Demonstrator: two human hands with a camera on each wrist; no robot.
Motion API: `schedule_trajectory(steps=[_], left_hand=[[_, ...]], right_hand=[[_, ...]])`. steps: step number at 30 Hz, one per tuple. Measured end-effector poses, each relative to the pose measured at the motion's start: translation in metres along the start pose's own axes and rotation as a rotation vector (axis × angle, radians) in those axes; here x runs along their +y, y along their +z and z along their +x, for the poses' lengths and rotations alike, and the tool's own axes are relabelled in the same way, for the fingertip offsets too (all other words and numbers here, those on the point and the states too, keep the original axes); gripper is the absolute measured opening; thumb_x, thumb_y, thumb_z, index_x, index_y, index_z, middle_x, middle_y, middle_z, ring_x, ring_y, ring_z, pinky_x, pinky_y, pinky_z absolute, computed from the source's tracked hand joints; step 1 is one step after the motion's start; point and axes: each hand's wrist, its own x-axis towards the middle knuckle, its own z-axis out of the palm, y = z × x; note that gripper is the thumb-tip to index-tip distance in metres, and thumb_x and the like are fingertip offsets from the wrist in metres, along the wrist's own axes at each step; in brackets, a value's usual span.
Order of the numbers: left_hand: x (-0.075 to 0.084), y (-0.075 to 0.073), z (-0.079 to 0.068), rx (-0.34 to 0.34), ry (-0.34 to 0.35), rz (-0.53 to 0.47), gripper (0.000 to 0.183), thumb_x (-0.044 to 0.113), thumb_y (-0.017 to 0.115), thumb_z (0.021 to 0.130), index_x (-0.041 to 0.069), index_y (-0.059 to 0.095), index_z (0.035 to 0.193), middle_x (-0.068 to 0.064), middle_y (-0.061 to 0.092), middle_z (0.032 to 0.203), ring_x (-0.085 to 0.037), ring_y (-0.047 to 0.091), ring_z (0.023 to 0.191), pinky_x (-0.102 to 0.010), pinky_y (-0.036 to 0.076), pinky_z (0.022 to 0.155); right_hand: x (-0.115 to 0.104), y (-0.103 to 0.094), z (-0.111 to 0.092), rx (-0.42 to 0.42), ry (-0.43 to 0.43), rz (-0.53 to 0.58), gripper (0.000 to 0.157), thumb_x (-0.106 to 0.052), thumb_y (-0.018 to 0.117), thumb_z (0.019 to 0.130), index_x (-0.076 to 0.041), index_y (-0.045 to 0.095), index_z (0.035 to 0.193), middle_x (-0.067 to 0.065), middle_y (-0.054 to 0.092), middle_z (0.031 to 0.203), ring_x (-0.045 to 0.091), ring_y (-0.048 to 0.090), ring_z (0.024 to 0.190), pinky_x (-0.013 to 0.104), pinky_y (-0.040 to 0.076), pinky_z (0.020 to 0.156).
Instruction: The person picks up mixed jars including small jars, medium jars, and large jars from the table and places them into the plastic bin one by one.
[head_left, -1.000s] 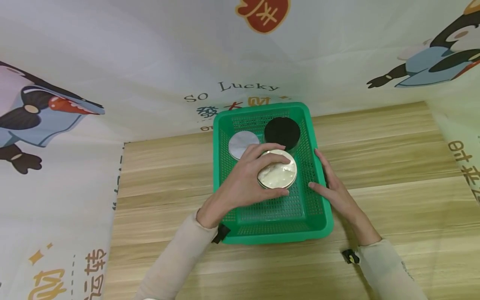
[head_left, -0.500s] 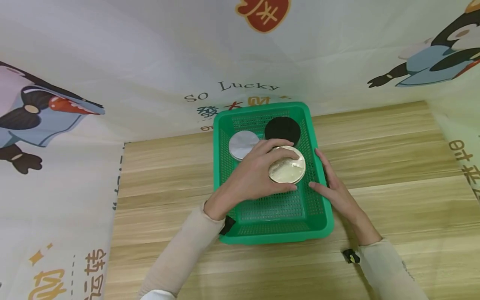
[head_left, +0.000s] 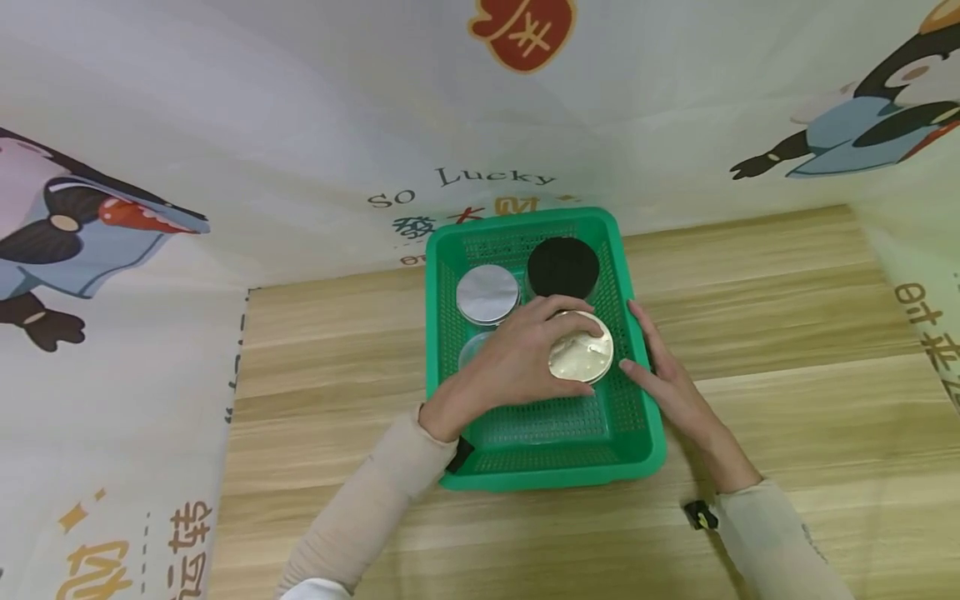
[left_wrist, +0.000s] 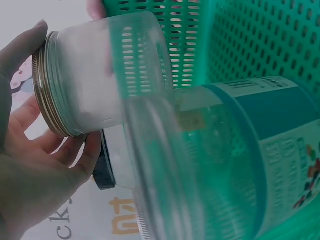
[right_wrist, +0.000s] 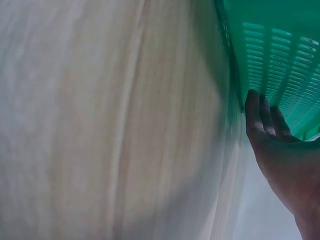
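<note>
My left hand grips a clear jar by its gold lid, thumb on one side and fingers on the other. The jar is inside the green plastic basket, at its right side. My right hand holds the basket's right rim, thumb over the inside and fingers along the outer wall. Behind the left hand stand a black-lidded jar and a silver-lidded jar. Partly hidden under the left hand is another clear jar; a labelled clear jar looms large in the left wrist view.
The basket stands on a wood-grain table, its far end close to a white printed cloth. The basket's perforated floor shows at the near end.
My left hand has moved the gold-lidded jar right, then slightly nearer within the basket. The clear jar at the left has come into view. My right hand stays on the rim.
</note>
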Motion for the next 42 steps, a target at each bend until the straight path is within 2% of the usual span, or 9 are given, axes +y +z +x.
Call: schedule_trajectory(steps=[4,11,19,24,31,34,37,42], left_hand=[[-0.005,0.003,-0.003,-0.061,-0.020,-0.042,0.062,0.036,0.091,0.069,0.018,0.064,0.122,-0.003,0.052,0.140,-0.020,0.049,0.127,-0.031,0.042,0.101],[-0.013,0.011,-0.003,-0.159,-0.025,-0.058,0.064,0.035,0.090,0.071,0.018,0.062,0.125,-0.003,0.050,0.141,-0.017,0.050,0.126,-0.026,0.044,0.099],[-0.015,0.015,-0.004,-0.136,-0.023,-0.069,0.063,0.031,0.092,0.070,0.019,0.062,0.124,-0.004,0.049,0.140,-0.019,0.047,0.128,-0.029,0.043,0.101],[-0.013,0.018,-0.005,-0.146,-0.007,0.002,0.060,0.035,0.091,0.070,0.020,0.064,0.122,-0.002,0.050,0.140,-0.021,0.045,0.130,-0.031,0.040,0.105],[-0.015,0.026,-0.006,-0.171,0.029,0.067,0.060,0.034,0.091,0.070,0.018,0.065,0.121,-0.006,0.051,0.141,-0.023,0.045,0.132,-0.032,0.034,0.111],[-0.017,0.028,-0.006,-0.193,0.013,0.073,0.059,0.033,0.091,0.070,0.018,0.065,0.122,-0.006,0.050,0.143,-0.023,0.044,0.133,-0.033,0.032,0.113],[-0.018,0.029,-0.005,-0.214,-0.010,0.080,0.060,0.032,0.091,0.070,0.019,0.065,0.122,-0.006,0.049,0.145,-0.022,0.043,0.135,-0.035,0.029,0.115],[-0.017,0.029,-0.005,-0.251,-0.031,0.124,0.061,0.034,0.090,0.072,0.020,0.064,0.125,-0.006,0.047,0.148,-0.019,0.038,0.140,-0.038,0.024,0.118]], right_hand=[[0.002,0.001,-0.001,-0.009,-0.016,0.010,0.063,-0.021,0.040,0.107,-0.040,0.009,0.159,-0.004,0.005,0.166,0.028,0.007,0.150,0.063,0.013,0.114],[0.001,0.001,-0.002,0.003,-0.020,0.014,0.062,-0.021,0.038,0.107,-0.039,0.010,0.159,-0.003,0.007,0.166,0.028,0.009,0.150,0.061,0.013,0.114],[0.002,0.000,-0.002,0.003,-0.024,0.022,0.063,-0.020,0.039,0.107,-0.038,0.009,0.159,-0.002,0.007,0.166,0.029,0.011,0.149,0.060,0.014,0.113],[0.002,0.000,-0.001,0.004,-0.020,0.017,0.063,-0.020,0.040,0.107,-0.038,0.009,0.159,-0.001,0.008,0.166,0.029,0.014,0.148,0.055,0.018,0.114],[0.002,0.001,-0.001,-0.005,-0.019,0.038,0.063,-0.019,0.039,0.107,-0.037,0.009,0.159,-0.001,0.006,0.166,0.029,0.014,0.149,0.057,0.018,0.114],[0.002,0.001,-0.001,-0.007,-0.017,0.038,0.063,-0.019,0.039,0.107,-0.037,0.009,0.159,-0.002,0.005,0.166,0.028,0.012,0.149,0.049,0.019,0.115],[0.002,0.001,-0.001,-0.008,-0.019,0.040,0.063,-0.019,0.039,0.107,-0.038,0.009,0.159,-0.003,0.005,0.166,0.027,0.011,0.150,0.032,0.022,0.115],[0.002,0.001,-0.001,-0.007,-0.025,0.038,0.063,-0.019,0.040,0.107,-0.038,0.009,0.159,-0.002,0.007,0.166,0.029,0.014,0.149,0.020,0.026,0.110]])
